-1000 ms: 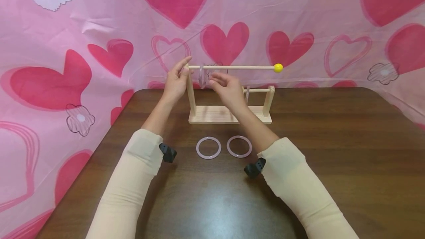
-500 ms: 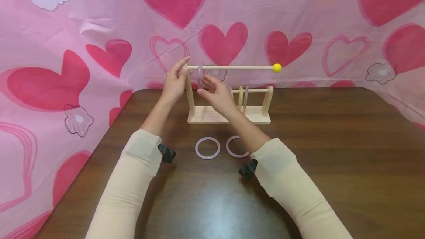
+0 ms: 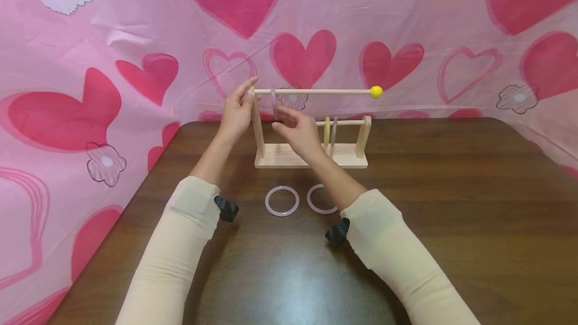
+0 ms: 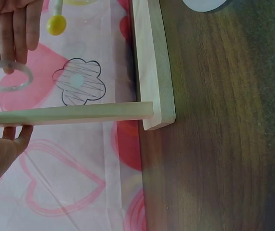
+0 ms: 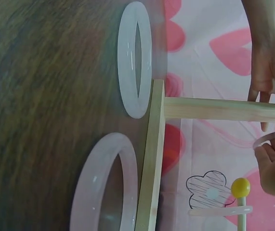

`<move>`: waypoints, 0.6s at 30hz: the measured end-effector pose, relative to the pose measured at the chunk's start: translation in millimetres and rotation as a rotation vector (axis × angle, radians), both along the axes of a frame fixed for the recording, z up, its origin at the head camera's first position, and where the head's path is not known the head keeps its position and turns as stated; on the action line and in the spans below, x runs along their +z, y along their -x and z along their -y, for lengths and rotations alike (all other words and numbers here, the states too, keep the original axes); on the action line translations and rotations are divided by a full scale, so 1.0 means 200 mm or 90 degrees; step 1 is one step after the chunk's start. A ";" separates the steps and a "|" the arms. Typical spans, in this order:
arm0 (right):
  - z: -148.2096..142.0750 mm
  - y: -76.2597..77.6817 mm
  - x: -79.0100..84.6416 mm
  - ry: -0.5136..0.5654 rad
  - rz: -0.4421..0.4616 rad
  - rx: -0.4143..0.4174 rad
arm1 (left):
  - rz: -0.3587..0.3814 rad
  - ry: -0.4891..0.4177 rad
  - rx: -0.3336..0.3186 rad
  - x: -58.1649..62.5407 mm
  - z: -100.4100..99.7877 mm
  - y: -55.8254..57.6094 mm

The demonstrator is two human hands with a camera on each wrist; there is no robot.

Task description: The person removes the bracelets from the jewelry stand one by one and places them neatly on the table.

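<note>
A pale wooden stand (image 3: 266,155) holds a long upper dowel (image 3: 325,92) tipped with a yellow ball (image 3: 376,92). My left hand (image 3: 236,114) grips the top of its left post (image 3: 258,127), thumb in front and fingers behind. From the dowel, near that post, hangs a translucent lavender ring (image 3: 273,102). My right hand (image 3: 300,132) is just right of this ring, fingers fairly straight at its lower edge and thumb apart. In the left wrist view, the ring (image 4: 24,85) overlaps the straight fingers of the right hand (image 4: 19,29).
Two lavender rings (image 3: 282,201) (image 3: 316,209) lie flat on the dark wooden table (image 3: 451,204) before the stand; my right forearm partly covers one. A yellow ring (image 3: 327,132) and a lavender ring (image 3: 334,132) hang on the lower dowel (image 3: 352,123). A heart-print cloth (image 3: 307,59) hangs behind.
My right hand has moved left and slightly down, its fingers spreading from the thumb beside the hanging ring. The yellow ring has come into sight. My left hand stays on the post.
</note>
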State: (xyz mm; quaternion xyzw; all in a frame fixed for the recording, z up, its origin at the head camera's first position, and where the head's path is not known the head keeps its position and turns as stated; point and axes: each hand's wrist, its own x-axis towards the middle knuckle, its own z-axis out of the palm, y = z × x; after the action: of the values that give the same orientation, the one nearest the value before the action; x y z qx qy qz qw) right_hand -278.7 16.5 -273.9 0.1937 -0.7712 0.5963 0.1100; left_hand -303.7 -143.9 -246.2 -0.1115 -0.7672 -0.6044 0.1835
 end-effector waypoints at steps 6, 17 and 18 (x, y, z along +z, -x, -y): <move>-0.01 0.02 -0.02 0.025 -0.008 -0.095 | 0.010 -0.011 0.000 0.00 0.00 0.00; 0.05 0.03 0.00 0.025 0.007 -0.083 | 0.006 -0.008 -0.006 0.00 0.00 0.00; 0.06 0.02 0.01 0.011 0.005 -0.097 | 0.006 -0.008 -0.006 0.00 0.00 0.00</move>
State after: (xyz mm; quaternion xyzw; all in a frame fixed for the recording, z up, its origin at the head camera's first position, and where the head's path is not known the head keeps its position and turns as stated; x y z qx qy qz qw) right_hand -283.7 5.2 -272.8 0.1311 -0.7791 0.5933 0.1541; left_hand -304.0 -144.1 -246.2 -0.1111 -0.7636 -0.6105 0.1782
